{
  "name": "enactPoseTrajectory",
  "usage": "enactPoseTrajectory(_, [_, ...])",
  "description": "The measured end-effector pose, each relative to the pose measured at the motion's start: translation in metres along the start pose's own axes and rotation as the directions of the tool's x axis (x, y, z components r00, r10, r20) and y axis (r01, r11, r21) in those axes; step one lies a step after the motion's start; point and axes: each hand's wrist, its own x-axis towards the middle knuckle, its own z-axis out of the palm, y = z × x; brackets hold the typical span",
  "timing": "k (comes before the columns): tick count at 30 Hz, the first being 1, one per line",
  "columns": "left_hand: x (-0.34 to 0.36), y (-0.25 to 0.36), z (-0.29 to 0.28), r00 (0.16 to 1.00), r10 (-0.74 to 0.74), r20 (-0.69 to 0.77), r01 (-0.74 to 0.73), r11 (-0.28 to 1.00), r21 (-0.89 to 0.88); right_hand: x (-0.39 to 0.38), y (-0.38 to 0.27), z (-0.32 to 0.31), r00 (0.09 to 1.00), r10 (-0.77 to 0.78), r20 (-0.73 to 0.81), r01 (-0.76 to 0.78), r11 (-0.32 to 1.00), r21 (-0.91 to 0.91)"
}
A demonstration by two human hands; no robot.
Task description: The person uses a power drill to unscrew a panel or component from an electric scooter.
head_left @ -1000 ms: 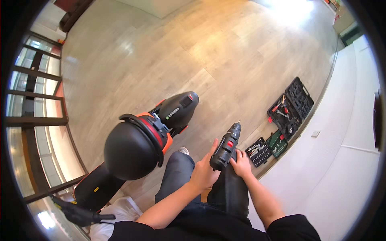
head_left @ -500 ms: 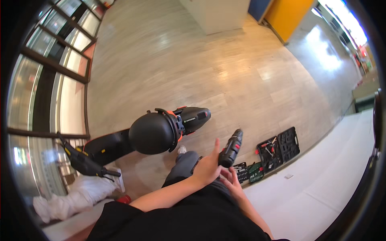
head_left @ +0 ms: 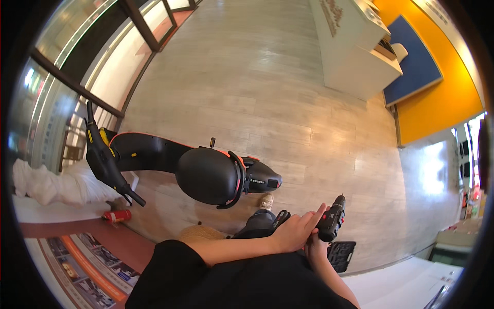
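A black power drill (head_left: 330,221) with red accents points away from me, a thin bit at its tip. My right hand (head_left: 316,247) is wrapped round it from below, and the drill body hides most of those fingers. Against the drill's left side lies my left hand (head_left: 297,229), its fingers stretched toward the tool. A small dark object (head_left: 281,218) shows beside my left wrist; I cannot tell its kind. Left of my hands stands a black electric scooter (head_left: 206,175) with orange trim, a rounded seat and handlebars at its left end.
An opened black tool case (head_left: 341,256) lies beyond my right forearm. A red cylinder (head_left: 117,216) lies near the white wrapped bundle (head_left: 56,183) at left. A white counter (head_left: 350,62) and a yellow wall (head_left: 437,110) stand at far right.
The view has turned, and my hands with the drill sit farther right and lower in it. My right hand is now farther under the drill. The tool case is mostly hidden.
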Motion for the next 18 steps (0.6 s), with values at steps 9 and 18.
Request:
enactPoseTrajectory(9, [0.081,-0.011,-0.008,0.999,0.005,-0.049,-0.017,0.968,-0.249,0.088,-0.042,-0.051,0.974,0.05,0.22,-0.037,0.997,-0.067])
enactPoseTrajectory(18, [0.05,-0.068,0.004,0.862,-0.432,-0.267,0.408,0.902,-0.143,0.216,-0.073,-0.067,0.886,0.155,0.438,-0.025,0.957,-0.288])
